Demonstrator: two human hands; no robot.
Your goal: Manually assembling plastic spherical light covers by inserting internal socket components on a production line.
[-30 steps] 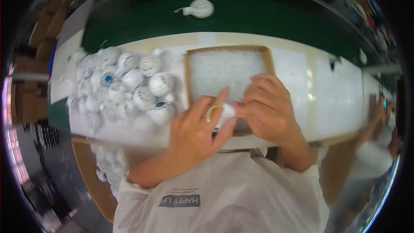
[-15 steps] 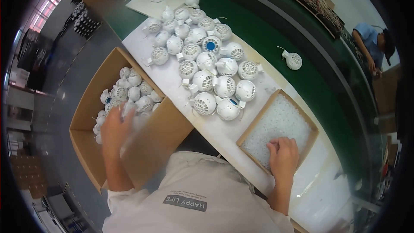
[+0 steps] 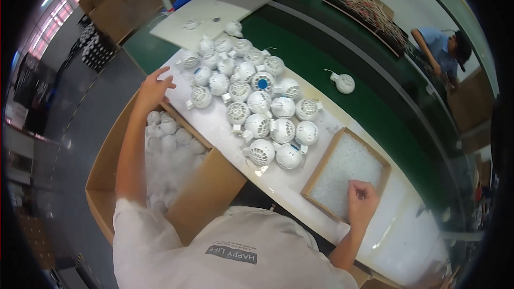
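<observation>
My left hand (image 3: 155, 90), its fingers spread with nothing in them, is above the table's left edge beside the far corner of a cardboard box (image 3: 214, 176). Inside that box lie many white balls (image 3: 168, 124) with slotted shells, partly behind my forearm. A cluster of similar white balls (image 3: 258, 101) with small square tabs covers the middle of the white tabletop (image 3: 230, 144); one shows a blue disc (image 3: 262, 83). Over the near side of a shallow cardboard tray (image 3: 317, 174) of small clear pieces (image 3: 348, 163), my right hand (image 3: 363, 200) has its fingertips pinched together. Anything between them is too small to see.
A green conveyor belt (image 3: 310, 53) runs behind the table with one white ball (image 3: 345, 83) on it. A pale board (image 3: 230, 0) lies at the far end. Across the belt, a person in blue (image 3: 436, 48) works near a tray of wires (image 3: 369, 10).
My left hand has come out of the box and moved up to the table's left edge, fingers spreading. My right hand stays over the tray, fingertips now pinched. The view has shifted slightly.
</observation>
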